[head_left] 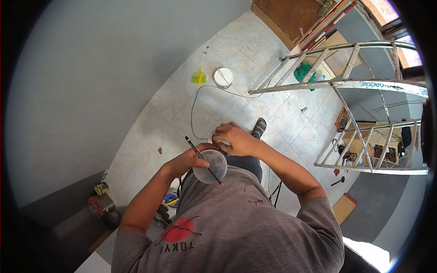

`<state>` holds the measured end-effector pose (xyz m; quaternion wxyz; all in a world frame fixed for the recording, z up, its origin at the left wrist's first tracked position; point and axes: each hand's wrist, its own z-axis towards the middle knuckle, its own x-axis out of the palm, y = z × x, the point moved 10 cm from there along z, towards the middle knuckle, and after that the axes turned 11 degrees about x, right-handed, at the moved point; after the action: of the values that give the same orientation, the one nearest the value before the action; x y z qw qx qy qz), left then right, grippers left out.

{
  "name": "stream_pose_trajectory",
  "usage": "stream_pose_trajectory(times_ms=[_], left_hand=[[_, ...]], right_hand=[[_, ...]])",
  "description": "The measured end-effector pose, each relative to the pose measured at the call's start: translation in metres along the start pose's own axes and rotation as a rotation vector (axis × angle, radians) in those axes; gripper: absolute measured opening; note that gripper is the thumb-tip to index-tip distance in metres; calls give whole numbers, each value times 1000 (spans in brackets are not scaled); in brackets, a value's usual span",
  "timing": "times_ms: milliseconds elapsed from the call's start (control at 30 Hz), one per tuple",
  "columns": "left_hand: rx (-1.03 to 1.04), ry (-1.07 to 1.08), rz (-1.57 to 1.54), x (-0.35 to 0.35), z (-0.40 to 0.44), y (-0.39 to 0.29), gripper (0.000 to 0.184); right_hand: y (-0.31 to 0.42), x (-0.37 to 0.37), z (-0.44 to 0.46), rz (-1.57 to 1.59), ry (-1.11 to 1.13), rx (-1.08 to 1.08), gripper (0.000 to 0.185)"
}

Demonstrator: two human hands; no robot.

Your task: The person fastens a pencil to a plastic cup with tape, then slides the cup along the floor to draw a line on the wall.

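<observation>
My left hand (pixel 189 160) is closed on a black pencil (pixel 196 148) and a round translucent lid-like disc (pixel 213 169), both held against the front of my grey shirt. The pencil lies slantwise over the disc, its reddish end toward my shirt. Just beyond, my right hand (pixel 234 139) has its fingers bent together close to the left fingertips, at a small pale object (pixel 211 138) that is mostly hidden. What the right fingers grip is too small to make out.
A metal ladder (pixel 296 87) stands at the right. On the tiled floor are a white bucket (pixel 223 77), a green dustpan (pixel 199 76), a thin grey cable (pixel 192 113) and a hammer (pixel 337 181). Tools lie by the wall at lower left.
</observation>
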<state>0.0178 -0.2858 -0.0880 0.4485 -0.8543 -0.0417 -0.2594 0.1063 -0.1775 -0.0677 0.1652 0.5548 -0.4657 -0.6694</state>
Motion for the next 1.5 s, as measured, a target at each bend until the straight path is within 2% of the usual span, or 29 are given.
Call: stream_pose_trajectory(times_ms=[67, 200, 267, 300, 333, 367, 433, 467, 567, 633, 767, 800, 900, 967, 1000, 1067, 1100, 1133, 1200, 1233, 1267, 1300, 1333, 1400, 1500], left_hand=[[-31, 4, -21, -4, -5, 6, 86], [26, 79, -198, -12, -6, 23, 88], [19, 100, -233, -19, -11, 42, 90], [-30, 42, -294, -28, -17, 58, 93], [-74, -17, -356, -38, -20, 73, 95], [-72, -15, -349, -35, -19, 66, 95], [40, -24, -262, -30, -28, 37, 99], [19, -13, -261, -26, -30, 37, 99], [130, -13, -184, -29, -16, 15, 104], [138, -27, -163, -29, -8, 12, 104], [147, -12, -74, -12, 18, 0, 109], [175, -30, -55, -8, 24, -5, 111], [176, 115, -85, 28, 20, -24, 114], [174, 197, -71, 42, 22, -42, 114], [173, 241, -55, 46, 22, -48, 114], [126, 327, -65, 61, 21, -58, 114], [95, 390, -75, 64, 22, -59, 116], [78, 455, -50, 73, 20, -62, 116], [42, 510, -39, 93, 15, -76, 116], [32, 545, -12, 106, 13, -86, 116], [-58, 619, 23, 115, 12, -87, 118], [-151, 686, 65, 128, 14, -88, 120], [-161, 704, 94, 144, 20, -91, 120], [-247, 814, 214, 174, 34, -81, 117], [-285, 916, 405, 189, 78, -64, 113]], right_hand=[[-11, 14, 3, 195, 63, -45, 22], [-32, 33, -5, 407, 42, -16, 17], [-50, 38, -10, 898, 17, 72, 12], [-48, 23, -11, 1002, -53, 77, 8], [-46, 15, -11, 998, -49, 74, 8], [-54, 1, -11, 897, -144, 104, 9], [-56, -26, -19, 725, -291, 193, 13], [-70, -28, -26, 797, -314, 327, 16], [-91, -48, -51, 917, -448, 354, 22], [-96, -58, -74, 1133, -548, 350, 32], [-106, -66, -132, 932, -823, 488, 41], [-98, -71, -145, 901, -888, 506, 36], [-83, -62, -178, 925, -1049, 545, 30], [-78, -56, -182, 892, -1094, 548, 46], [-61, -60, -185, 872, -1140, 540, 46], [-26, -67, -197, 741, -1102, 684, 68], [-9, -73, -197, 644, -1101, 620, 82], [9, -75, -199, 590, -1087, 594, 76], [59, -95, -202, 248, -1020, 584, 68], [82, -108, -214, 238, -1065, 587, 68], [97, -105, -204, 245, -851, 657, 64], [100, -97, -199, 258, -636, 717, 61], [100, -106, -209, 261, -672, 714, 61], [81, -93, -215, 289, -435, 809, 53], [37, -104, -228, 274, -424, 807, 50]])
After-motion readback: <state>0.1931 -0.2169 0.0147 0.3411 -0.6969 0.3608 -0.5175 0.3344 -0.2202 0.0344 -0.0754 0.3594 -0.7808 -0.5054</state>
